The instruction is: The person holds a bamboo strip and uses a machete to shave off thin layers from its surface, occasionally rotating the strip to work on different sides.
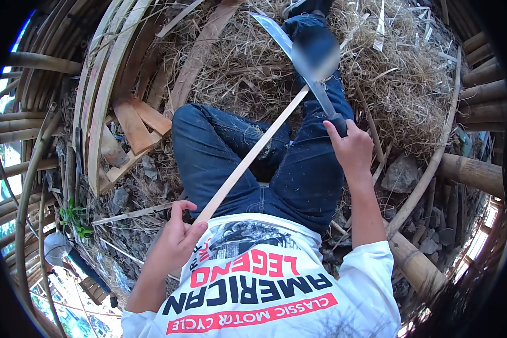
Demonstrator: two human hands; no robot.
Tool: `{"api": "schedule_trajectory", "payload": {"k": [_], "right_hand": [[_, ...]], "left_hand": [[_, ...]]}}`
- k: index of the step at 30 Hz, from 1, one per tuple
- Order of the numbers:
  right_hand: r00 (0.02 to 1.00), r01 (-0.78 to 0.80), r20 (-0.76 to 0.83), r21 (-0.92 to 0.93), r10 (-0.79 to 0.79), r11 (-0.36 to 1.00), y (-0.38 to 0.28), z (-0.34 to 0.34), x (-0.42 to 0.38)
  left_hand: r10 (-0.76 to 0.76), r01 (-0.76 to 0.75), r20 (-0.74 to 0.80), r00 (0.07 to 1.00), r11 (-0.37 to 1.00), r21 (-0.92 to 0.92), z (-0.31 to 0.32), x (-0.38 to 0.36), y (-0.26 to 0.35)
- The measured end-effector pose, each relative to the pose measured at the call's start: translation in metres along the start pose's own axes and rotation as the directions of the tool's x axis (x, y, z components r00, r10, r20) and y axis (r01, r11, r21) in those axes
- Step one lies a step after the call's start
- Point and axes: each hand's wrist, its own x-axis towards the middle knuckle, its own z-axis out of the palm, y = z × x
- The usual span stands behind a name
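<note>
I sit on the ground in blue jeans and a white printed shirt. My left hand (177, 236) grips the near end of a long thin bamboo strip (253, 155) that runs diagonally up to the right across my lap. My right hand (352, 149) holds the dark handle of a long curved machete (281, 45). Its blade lies across the strip's far end, above my right knee, and points up and to the left.
A heap of dry bamboo shavings (400, 84) covers the ground ahead. Bent split bamboo slats (104, 84) and short wooden offcuts (135, 127) lie to the left. Thick bamboo poles (473, 172) lie to the right, and stones (400, 174) sit beside my right leg.
</note>
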Motion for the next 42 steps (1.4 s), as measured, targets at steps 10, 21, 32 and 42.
{"api": "schedule_trajectory", "payload": {"k": [10,21,32,42], "right_hand": [[0.99,-0.13,0.075,0.234,0.116,0.964,0.012,0.001,0.016],[0.896,-0.245,0.411,0.142,0.168,0.959,0.003,0.008,0.035],[0.746,-0.49,0.662,0.463,0.08,0.739,-0.008,-0.013,0.021],[0.797,-0.447,0.552,0.263,0.247,0.855,0.026,0.01,0.041]], "left_hand": [[-0.032,0.045,0.097,0.995,0.989,-0.139,0.003,0.009,0.003],[0.009,-0.008,0.041,0.999,1.0,-0.019,0.001,0.015,0.01],[0.052,-0.049,0.042,0.998,0.997,-0.057,-0.005,0.019,0.003],[0.019,-0.016,0.049,0.999,0.998,-0.062,-0.006,0.016,0.006]]}}
